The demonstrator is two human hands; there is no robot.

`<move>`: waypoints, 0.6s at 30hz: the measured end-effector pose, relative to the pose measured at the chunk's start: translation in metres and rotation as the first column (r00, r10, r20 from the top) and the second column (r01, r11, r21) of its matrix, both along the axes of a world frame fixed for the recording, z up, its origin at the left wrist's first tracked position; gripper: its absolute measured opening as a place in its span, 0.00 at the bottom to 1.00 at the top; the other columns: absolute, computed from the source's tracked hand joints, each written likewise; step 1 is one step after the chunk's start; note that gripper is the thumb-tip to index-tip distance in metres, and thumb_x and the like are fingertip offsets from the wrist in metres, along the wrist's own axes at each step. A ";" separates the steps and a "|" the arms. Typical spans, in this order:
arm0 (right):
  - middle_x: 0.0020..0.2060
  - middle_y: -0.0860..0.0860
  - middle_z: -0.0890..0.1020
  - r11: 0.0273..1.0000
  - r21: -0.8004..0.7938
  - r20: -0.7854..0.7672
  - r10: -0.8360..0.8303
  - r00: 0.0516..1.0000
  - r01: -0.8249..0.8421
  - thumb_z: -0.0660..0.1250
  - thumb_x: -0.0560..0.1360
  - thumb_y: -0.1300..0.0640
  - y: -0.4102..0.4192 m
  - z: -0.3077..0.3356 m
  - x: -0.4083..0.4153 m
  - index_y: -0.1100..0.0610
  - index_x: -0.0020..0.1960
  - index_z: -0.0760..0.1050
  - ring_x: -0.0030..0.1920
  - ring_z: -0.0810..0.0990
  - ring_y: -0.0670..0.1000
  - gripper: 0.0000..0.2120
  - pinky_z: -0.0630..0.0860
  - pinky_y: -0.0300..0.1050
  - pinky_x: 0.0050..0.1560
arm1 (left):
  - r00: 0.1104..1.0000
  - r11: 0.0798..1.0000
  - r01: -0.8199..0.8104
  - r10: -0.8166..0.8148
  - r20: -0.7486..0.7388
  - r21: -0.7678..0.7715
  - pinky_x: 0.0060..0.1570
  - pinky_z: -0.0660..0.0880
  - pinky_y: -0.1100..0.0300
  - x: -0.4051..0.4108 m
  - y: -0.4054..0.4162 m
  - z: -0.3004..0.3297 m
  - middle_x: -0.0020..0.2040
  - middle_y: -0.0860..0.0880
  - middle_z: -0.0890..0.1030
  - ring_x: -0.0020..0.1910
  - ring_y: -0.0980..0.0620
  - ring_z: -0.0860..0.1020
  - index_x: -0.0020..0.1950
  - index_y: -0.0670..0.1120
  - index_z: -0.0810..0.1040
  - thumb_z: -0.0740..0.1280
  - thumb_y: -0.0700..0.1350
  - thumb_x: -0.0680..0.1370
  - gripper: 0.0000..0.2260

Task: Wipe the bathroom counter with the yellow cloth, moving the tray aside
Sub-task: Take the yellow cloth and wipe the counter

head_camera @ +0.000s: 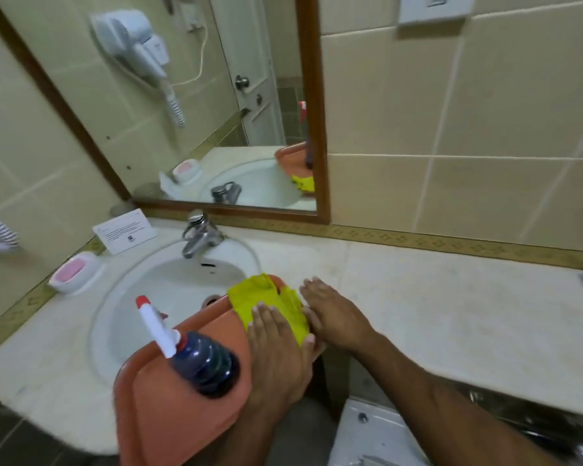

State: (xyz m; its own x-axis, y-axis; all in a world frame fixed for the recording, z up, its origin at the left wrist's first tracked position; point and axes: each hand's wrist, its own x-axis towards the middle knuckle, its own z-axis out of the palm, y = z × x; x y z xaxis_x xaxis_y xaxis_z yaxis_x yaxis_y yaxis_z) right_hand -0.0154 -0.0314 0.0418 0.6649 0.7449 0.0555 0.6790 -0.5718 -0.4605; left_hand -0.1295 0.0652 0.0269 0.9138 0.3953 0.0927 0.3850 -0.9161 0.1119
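Yellow cloth (270, 304) lies bunched over the far right corner of the orange-brown tray (169, 408), and that is where we have both our hands. We see the tray resting across the front of the white sink (169, 284), its near end sticking out past the front edge of the pale stone counter (435, 297). Our left hand (276, 358) lies flat on the tray's right side, fingers stretched out and close together, the fingertips pressing on the near part of the cloth; it pinches nothing that we can see, though the thumb seems to hook over the tray's right rim. Our right hand (334, 314) rests palm down on the counter just beside the cloth, fingers extended and slightly spread, its inner edge touching the cloth's right side; whether it grips the tray rim beneath we cannot tell. On the tray, left of our left hand, stands a dark blue spray bottle (202, 361) with a white trigger head and a red nozzle tip pointing away over the basin. Behind the sink a chrome faucet (199, 237) stands at the wall, with a white printed card (125, 230) propped to its left and a white soap dish (76, 272) holding a pink bar nearer the left edge. A wood-framed mirror (312, 105) above reflects the tray, the cloth and a wall-mounted hair dryer.
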 end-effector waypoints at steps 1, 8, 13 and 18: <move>0.76 0.56 0.66 0.998 -0.044 0.002 0.048 0.999 -0.048 0.58 0.82 0.53 0.018 -0.001 0.003 0.58 0.75 0.66 0.76 0.62 0.53 0.23 0.56 0.44 0.75 | 1.000 1.000 -0.001 0.001 0.007 -0.016 0.70 0.62 0.36 -0.004 0.002 -0.006 0.71 0.26 0.64 0.71 0.29 0.64 0.70 0.27 0.65 0.52 0.59 0.76 0.38; 0.56 0.59 0.78 0.965 -0.208 0.085 -0.146 0.986 0.161 0.73 0.69 0.49 0.083 -0.005 0.011 0.59 0.59 0.74 0.57 0.76 0.63 0.23 0.76 0.54 0.53 | 0.998 0.997 -0.059 0.058 -0.029 -0.054 0.72 0.56 0.38 -0.022 0.007 -0.042 0.74 0.27 0.59 0.75 0.30 0.58 0.73 0.28 0.60 0.54 0.67 0.75 0.45; 0.58 0.58 0.75 0.885 -0.231 -0.087 -0.432 0.898 0.403 0.78 0.65 0.43 0.086 -0.015 0.002 0.59 0.62 0.70 0.58 0.76 0.61 0.34 0.76 0.53 0.52 | 0.990 0.979 -0.111 0.095 -0.102 -0.169 0.73 0.55 0.40 -0.026 0.013 -0.052 0.74 0.29 0.61 0.75 0.32 0.60 0.74 0.30 0.60 0.50 0.69 0.74 0.46; 0.53 0.58 0.78 0.859 -0.117 -0.174 -0.511 0.842 0.498 0.70 0.68 0.58 0.069 -0.017 -0.002 0.60 0.54 0.69 0.52 0.79 0.61 0.17 0.71 0.48 0.41 | 0.983 0.860 -0.178 0.174 -0.053 -0.479 0.77 0.49 0.50 -0.019 0.019 -0.044 0.79 0.36 0.54 0.78 0.41 0.52 0.77 0.35 0.49 0.57 0.65 0.75 0.44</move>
State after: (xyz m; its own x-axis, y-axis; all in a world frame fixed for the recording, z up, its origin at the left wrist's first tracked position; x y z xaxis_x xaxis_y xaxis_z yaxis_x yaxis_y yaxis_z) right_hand -0.0170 0.0379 0.0247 0.9421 0.3006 -0.1486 0.1903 -0.8441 -0.5013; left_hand -0.1485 0.0846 -0.0172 0.8247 0.5437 -0.1560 0.5373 -0.6669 0.5163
